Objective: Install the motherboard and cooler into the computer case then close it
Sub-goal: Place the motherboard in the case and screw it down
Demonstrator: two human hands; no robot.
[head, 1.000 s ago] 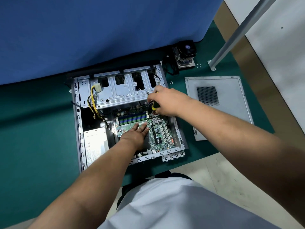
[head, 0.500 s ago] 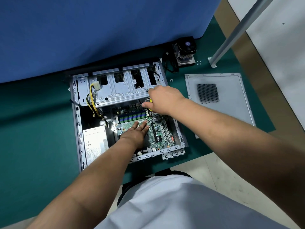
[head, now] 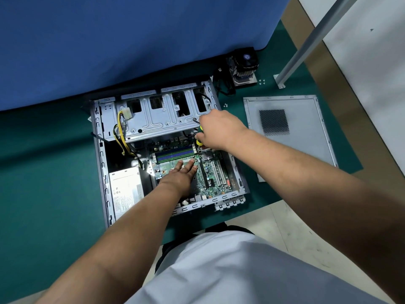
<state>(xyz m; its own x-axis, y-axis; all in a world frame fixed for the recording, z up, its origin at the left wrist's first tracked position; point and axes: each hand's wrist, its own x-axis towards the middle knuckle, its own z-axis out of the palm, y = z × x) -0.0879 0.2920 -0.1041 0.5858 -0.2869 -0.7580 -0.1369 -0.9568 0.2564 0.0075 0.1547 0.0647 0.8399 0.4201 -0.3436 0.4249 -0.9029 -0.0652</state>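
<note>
A person's right hand [head: 215,128] closes its grip around the green-and-yellow handle of a screwdriver [head: 199,137], held over the far right corner of the motherboard [head: 210,174], just below the edge of the metal drive cage [head: 162,119]. The tool's tip is hidden behind the hand. The left hand [head: 178,175], its grip open, lies flat with straight fingers pressed on the middle of the motherboard, fingertips near the blue memory slots [head: 175,153].

The board sits inside the open computer case [head: 103,167], which lies on its side on a green-covered counter [head: 43,183]. A grey power supply [head: 126,189] occupies the case's near left corner, with yellow and black cables [head: 119,137] running up from it toward a white connector by the drive cage.

The cooler [head: 244,66], a black fan on a finned metal heatsink, stands outside the case on the counter beyond its far right corner, its black cable trailing beside it. A few small screws [head: 262,82] lie just to its right. The grey side panel [head: 289,132], with a perforated vent patch, lies flat on the counter to the right of the case. A blue partition [head: 131,40] rises behind the counter, and a metal post [head: 306,42] slants at upper right.
</note>
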